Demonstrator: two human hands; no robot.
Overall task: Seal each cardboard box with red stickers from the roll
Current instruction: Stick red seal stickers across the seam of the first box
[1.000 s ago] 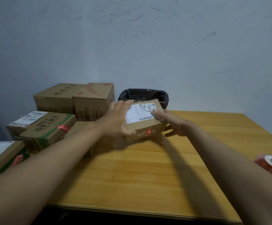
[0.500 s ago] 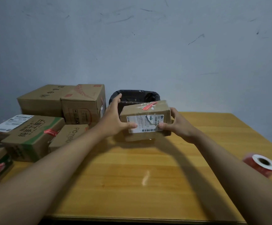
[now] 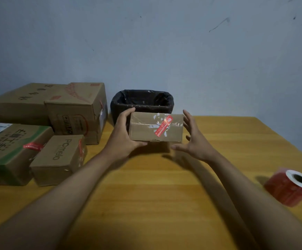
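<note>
Left hand [image 3: 123, 139]: I see it gripping the left end of the small cardboard box [image 3: 155, 128], fingers over the top edge, thumb curled under the bottom edge. The box is held just above the bench [image 3: 164, 195], near its far edge.

Right hand [image 3: 194, 139]: fingers spread and relaxed, just beside the box's right end; I cannot tell whether a fingertip touches it.

Small cardboard box: one red sticker [image 3: 163, 127] runs slantwise across the face turned toward me, over clear tape and torn white label scraps.

Sticker roll [image 3: 290, 188]: red, white core, lying on its side at the bench's right edge, well apart from both hands.

Black-lined bin [image 3: 141, 103]: directly behind the held box.

Stacked boxes, left side: a "PCmelo" box [image 3: 58, 157], a green-striped box [image 3: 11, 150], and two larger cartons [image 3: 56, 105] behind; several show red stickers.
</note>
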